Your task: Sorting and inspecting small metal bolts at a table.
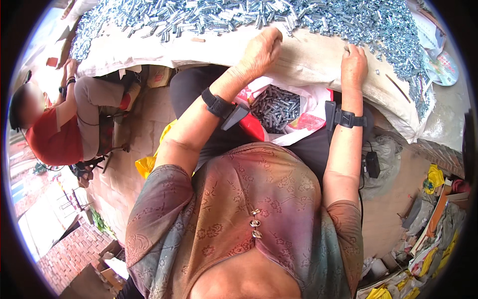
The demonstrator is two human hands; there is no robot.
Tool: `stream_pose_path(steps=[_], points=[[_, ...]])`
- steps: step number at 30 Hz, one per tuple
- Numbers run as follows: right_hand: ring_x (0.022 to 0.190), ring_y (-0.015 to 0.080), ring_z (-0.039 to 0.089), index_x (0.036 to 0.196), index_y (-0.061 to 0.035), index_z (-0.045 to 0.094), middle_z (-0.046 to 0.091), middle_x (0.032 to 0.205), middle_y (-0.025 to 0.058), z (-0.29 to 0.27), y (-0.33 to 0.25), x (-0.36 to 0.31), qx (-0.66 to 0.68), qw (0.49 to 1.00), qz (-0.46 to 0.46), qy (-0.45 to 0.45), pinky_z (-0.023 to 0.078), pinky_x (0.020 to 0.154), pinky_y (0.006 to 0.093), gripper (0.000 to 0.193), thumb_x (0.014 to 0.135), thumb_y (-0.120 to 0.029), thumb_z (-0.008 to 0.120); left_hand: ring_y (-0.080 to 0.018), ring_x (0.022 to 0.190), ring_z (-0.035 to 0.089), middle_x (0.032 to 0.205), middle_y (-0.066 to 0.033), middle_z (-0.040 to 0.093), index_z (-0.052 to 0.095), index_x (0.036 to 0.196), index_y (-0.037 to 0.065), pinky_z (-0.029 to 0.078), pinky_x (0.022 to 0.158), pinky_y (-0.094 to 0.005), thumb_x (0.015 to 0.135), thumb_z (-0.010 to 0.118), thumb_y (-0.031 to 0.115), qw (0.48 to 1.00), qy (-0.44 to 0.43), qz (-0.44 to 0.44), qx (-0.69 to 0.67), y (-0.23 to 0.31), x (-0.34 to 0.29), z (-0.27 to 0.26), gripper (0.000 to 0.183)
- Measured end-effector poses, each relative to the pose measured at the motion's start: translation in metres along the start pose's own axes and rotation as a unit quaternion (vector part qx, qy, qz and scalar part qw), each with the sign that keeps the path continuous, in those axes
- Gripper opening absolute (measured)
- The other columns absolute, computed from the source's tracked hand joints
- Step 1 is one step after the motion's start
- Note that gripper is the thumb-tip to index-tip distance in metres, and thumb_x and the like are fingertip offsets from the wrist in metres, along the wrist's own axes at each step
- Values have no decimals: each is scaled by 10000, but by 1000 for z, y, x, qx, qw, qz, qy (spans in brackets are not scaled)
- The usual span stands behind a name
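Note:
A big spread of small silvery-blue metal pieces [214,15], like short sleeves or anchors, covers the far part of a pale cloth [209,50]. My left hand [261,52] is closed over the cloth, fingertips near the edge of the spread. To its right, my right hand [354,67] is also closed, fingers curled down at the cloth beside the pieces. What either hand holds, if anything, is hidden by the fingers. Below and between them, a white and red plastic bag [311,132] stands open at my lap, holding many darker metal pieces [276,108].
At the left, a person in a red shirt [55,139] sits with hands at the cloth's edge. A round fan-like disc [441,68] lies at the far right. Sacks and yellow bags [434,178] are piled at the right. A black box with a cable [371,164] rests near my right side.

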State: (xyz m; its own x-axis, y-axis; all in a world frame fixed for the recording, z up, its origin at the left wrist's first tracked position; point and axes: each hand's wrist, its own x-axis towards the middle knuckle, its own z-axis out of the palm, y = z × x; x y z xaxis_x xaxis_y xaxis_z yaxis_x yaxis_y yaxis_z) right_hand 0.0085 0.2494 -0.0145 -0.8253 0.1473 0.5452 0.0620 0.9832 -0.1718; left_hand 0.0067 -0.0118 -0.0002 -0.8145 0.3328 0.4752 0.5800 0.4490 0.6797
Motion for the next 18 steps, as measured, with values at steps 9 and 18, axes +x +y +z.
stream_pose_path(steps=[9,18], points=[[806,293,578,808,-76,575,597,825,106,-2,-56,-13,170,985,-21,-25,467,692,391,82,743,-126,575,-326,782,581,851,-131,524,567,874,64,477,674,-410,729,535,51,961,-74,122,237,-19,46,-1,149],[684,100,602,961,-54,617,640,819,48,-10,-82,-23,490,855,140,-99,475,615,224,222,745,-3,617,-333,773,596,853,-144,555,554,946,48,483,672,-399,786,511,50,966,-100,102,213,-18,31,-13,166]])
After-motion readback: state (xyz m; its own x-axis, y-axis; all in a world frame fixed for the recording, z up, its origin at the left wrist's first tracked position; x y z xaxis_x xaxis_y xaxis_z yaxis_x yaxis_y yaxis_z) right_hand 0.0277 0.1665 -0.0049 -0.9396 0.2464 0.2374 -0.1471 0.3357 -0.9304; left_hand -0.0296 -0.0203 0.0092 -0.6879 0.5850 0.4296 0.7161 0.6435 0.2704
